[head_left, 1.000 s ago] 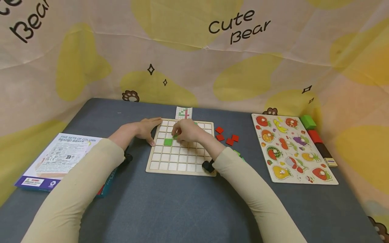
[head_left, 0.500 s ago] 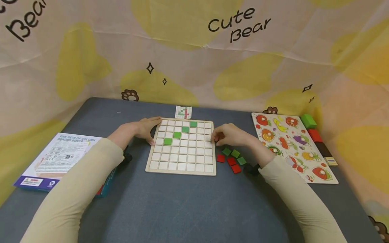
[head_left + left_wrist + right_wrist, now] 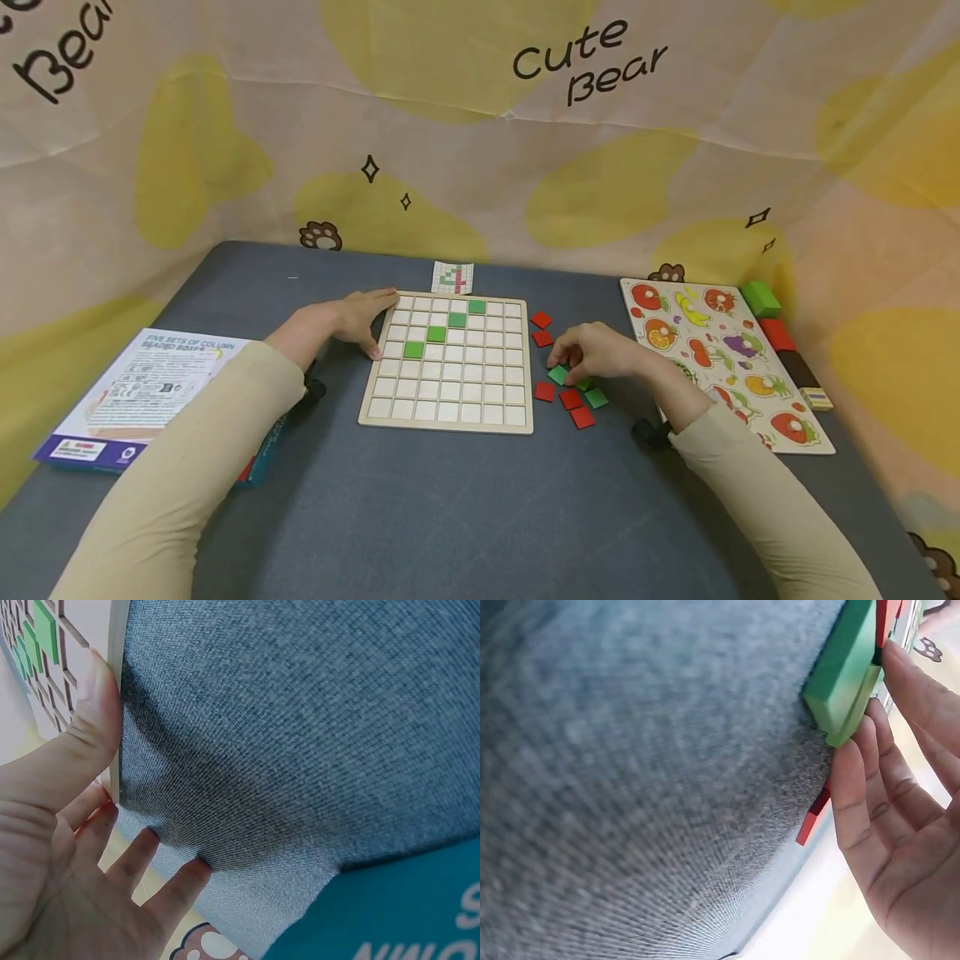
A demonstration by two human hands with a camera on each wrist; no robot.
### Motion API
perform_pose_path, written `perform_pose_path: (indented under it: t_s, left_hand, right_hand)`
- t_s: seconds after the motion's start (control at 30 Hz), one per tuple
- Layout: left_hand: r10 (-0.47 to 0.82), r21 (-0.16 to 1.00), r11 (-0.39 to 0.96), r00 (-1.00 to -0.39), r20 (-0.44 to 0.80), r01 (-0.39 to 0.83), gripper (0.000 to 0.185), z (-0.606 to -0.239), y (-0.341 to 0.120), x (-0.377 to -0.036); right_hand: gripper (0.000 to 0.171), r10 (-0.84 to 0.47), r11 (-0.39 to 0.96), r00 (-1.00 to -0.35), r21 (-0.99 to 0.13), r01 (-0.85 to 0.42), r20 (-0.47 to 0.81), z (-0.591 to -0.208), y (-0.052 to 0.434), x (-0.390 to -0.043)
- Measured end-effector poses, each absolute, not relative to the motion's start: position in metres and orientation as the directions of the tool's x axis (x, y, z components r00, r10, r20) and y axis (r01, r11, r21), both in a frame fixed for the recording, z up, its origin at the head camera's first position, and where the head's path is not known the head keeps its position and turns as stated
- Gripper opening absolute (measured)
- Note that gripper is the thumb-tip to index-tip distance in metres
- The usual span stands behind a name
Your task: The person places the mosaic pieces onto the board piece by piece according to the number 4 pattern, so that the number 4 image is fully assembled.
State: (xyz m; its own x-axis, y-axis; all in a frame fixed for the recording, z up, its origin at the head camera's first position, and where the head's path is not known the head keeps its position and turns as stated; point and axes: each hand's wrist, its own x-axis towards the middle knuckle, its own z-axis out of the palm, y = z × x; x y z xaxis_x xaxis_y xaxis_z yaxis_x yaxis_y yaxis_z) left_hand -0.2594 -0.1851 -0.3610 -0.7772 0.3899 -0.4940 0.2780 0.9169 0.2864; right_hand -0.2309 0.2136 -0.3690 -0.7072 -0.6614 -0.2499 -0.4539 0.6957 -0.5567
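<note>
A wooden grid board (image 3: 446, 429) with white squares lies mid-table, green tiles (image 3: 437, 334) forming a diagonal in its cells. My left hand (image 3: 348, 321) rests at the board's left side, fingers extended toward its far corner. In the left wrist view the thumb (image 3: 97, 705) lies on the board's edge, the other fingers spread over the cloth. Right of the board my right hand (image 3: 600, 352) bends over loose green tiles. Its thumb and index finger pinch a green tile (image 3: 557, 375) at its edges, low at the table. Another green tile (image 3: 596, 397) lies beside it.
Several red tiles (image 3: 571, 399) lie right of the board. Behind it stands a small pattern card (image 3: 453, 278). A fruit puzzle board (image 3: 716, 367) and coloured blocks (image 3: 761, 301) are at the right. At left lies a white and purple box (image 3: 142, 400), partly behind the left sleeve.
My right hand has left the grid board, moving right and then down to the loose green tiles. The green tile it was setting in lies in its cell. My left hand has stayed put.
</note>
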Motion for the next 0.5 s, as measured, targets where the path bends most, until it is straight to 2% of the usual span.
perform_pose_path:
  t_s: [0.5]
  left_hand:
    - [0.418,0.289,0.905,-0.772,-0.478,0.312,0.108,-0.36,-0.186,-0.261]
  right_hand:
    - [0.015,-0.665,0.703,-0.713,-0.507,-0.498,-0.222,-0.358,0.195,-0.236]
